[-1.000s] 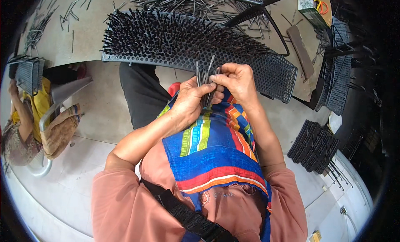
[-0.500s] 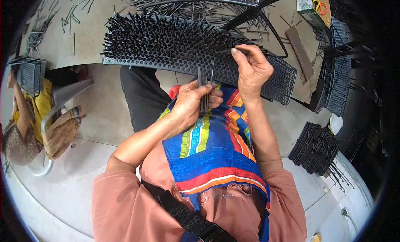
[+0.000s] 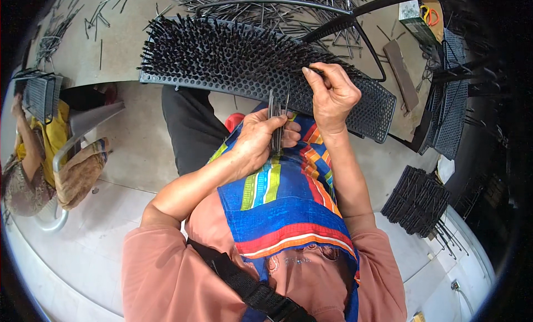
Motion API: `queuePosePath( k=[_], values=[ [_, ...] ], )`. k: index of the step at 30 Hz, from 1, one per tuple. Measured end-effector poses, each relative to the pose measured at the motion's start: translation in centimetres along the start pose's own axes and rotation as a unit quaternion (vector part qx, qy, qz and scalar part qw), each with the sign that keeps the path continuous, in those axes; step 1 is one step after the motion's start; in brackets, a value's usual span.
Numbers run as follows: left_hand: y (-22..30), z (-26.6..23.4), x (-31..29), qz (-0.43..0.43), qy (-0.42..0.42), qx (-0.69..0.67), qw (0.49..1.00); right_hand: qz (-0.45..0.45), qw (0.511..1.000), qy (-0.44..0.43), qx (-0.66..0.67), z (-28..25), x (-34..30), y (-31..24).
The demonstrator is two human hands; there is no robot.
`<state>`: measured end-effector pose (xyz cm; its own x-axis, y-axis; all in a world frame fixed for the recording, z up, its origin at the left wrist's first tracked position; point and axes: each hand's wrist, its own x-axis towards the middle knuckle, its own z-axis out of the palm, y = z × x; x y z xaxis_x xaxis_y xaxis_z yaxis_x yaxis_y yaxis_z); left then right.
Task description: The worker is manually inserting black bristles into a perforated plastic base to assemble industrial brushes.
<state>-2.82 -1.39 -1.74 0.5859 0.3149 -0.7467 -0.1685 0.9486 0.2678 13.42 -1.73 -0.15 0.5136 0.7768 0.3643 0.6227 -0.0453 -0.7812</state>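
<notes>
My left hand (image 3: 256,138) is closed around a bundle of thin dark strips (image 3: 274,122), held upright over my lap near the panel's front edge. A long black perforated panel (image 3: 373,107) stretches across in front of me. Short black strips (image 3: 208,53) stand thickly in its holes on the left and middle, while bare holes show along the front and at the right end. Over the panel's right half, my right hand (image 3: 336,99) pinches thumb and forefinger together at the edge of the standing strips. What lies between those fingertips is too small to make out.
Loose dark strips (image 3: 277,14) lie heaped behind the panel, beneath a curved black metal bar (image 3: 373,47). A flat brown bar (image 3: 400,72), a box with scissors (image 3: 428,16) and another perforated panel (image 3: 452,100) are at right. A stack of black strips (image 3: 415,200) sits lower right. Another person (image 3: 30,166) works at far left.
My right hand has shifted slightly left along the panel, its fingertips pinched closer together. The left hand and its bundle have moved a little right. The whole view has shifted slightly.
</notes>
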Motion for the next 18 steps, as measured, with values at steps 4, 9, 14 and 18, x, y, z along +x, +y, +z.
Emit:
queuePosePath(
  k=[4, 9, 14, 18],
  values=[
    [-0.15, 0.14, 0.17, 0.005, -0.01, -0.002, 1.0, -0.057, 0.998, 0.015, -0.006, 0.25, -0.12, 0.54],
    [-0.3, -0.1, 0.25, 0.011, -0.005, 0.007, 1.0, -0.052, 0.998, 0.008, -0.032, 0.25, 0.09, 0.01],
    [-0.16, -0.01, 0.3, 0.013, -0.004, 0.013, 1.0, -0.039, 0.999, -0.011, -0.033, 0.08, -0.43, 0.46],
    [0.06, 0.14, 0.23, 0.019, -0.005, 0.02, 1.0, 0.009, 1.0, -0.021, -0.01, 0.27, -0.73, -0.11]
  ],
)
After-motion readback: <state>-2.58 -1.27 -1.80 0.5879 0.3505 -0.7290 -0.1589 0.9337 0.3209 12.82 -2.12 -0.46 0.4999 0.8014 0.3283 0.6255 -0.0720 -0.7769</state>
